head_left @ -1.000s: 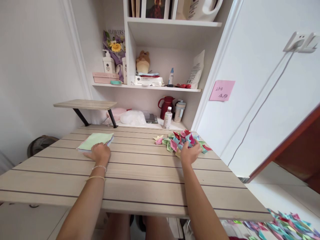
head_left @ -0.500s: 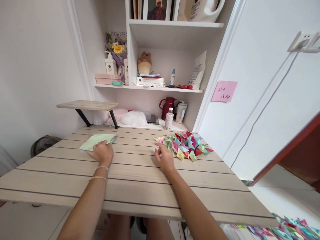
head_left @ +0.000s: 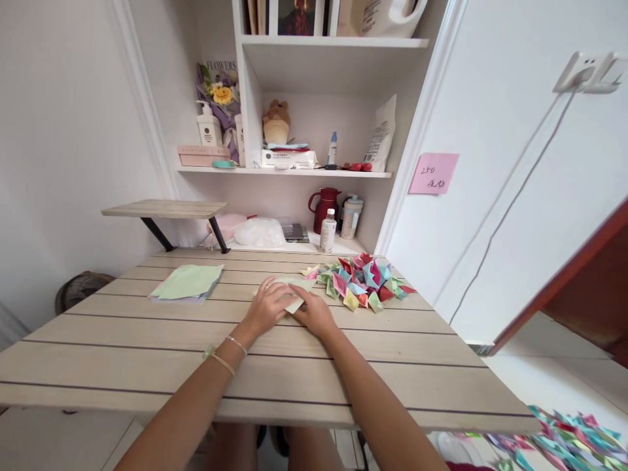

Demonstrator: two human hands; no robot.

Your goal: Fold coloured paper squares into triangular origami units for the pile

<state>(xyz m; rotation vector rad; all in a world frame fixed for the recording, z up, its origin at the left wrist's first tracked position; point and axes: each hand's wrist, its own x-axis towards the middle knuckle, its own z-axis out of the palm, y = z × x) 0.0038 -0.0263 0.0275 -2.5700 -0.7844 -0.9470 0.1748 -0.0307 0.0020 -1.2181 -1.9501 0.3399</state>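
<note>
A pale green sheet of paper lies on the table in front of me, partly covered by my hands. My left hand rests on its left side with the fingers bent over it. From the right, my right hand grips the sheet's near edge, thumb and fingers close together. To the left sits a stack of coloured paper sheets, a light green one on top. Just beyond my right hand is a pile of small folded paper boats in several colours.
The slatted wooden table meets a white shelf unit at the back. A small raised stand is at the left rear. A bottle and a red jug stand behind the pile. More folded paper lies low at the right.
My left hand has left the stack and come to the middle with a pale green sheet. My right hand has turned inward and now meets it on the paper. The view has shifted slightly.
</note>
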